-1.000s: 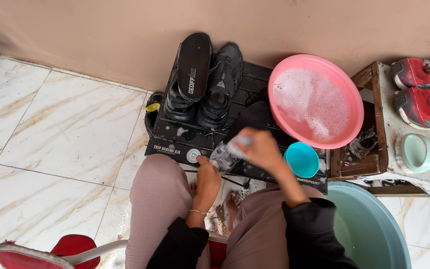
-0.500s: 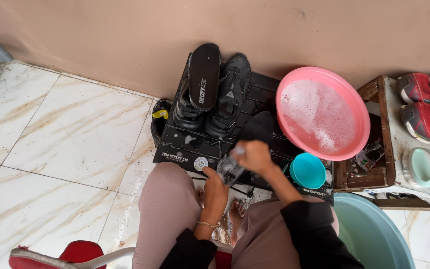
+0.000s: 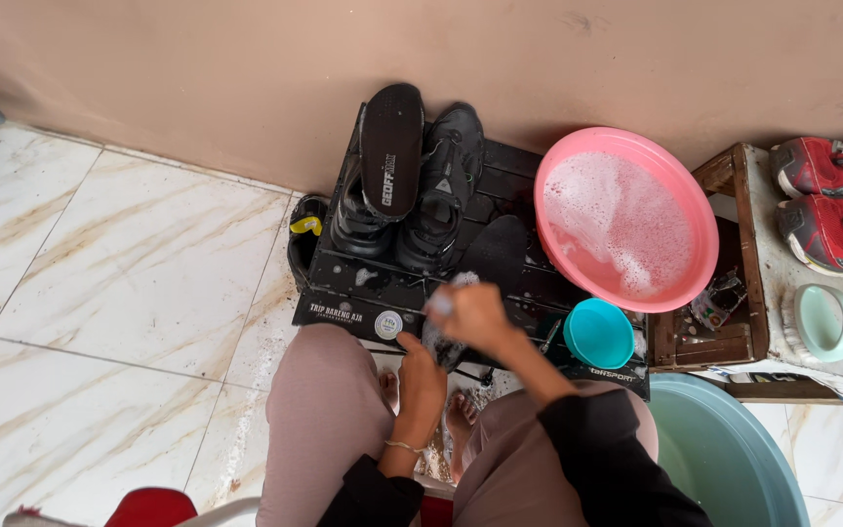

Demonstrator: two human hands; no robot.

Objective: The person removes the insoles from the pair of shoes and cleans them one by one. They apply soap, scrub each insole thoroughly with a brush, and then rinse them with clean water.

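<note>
- Left hand point(image 3: 420, 376) grips the lower end of a dark, soapy item point(image 3: 441, 342), held over the front edge of the black table point(image 3: 343, 293); right hand point(image 3: 470, 312) is closed on a brush point(image 3: 446, 298) against it.
- Risk: suds make the item slippery; it could drop between the knees.
- Risk: a stray elbow could tip the teal cup point(image 3: 598, 333) or the pink basin point(image 3: 626, 220).

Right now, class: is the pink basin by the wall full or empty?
Neither: the pink basin holds some soapy water. White foam covers much of its inside, yet its upper inner wall shows bare. It leans tilted against the wall.
</note>
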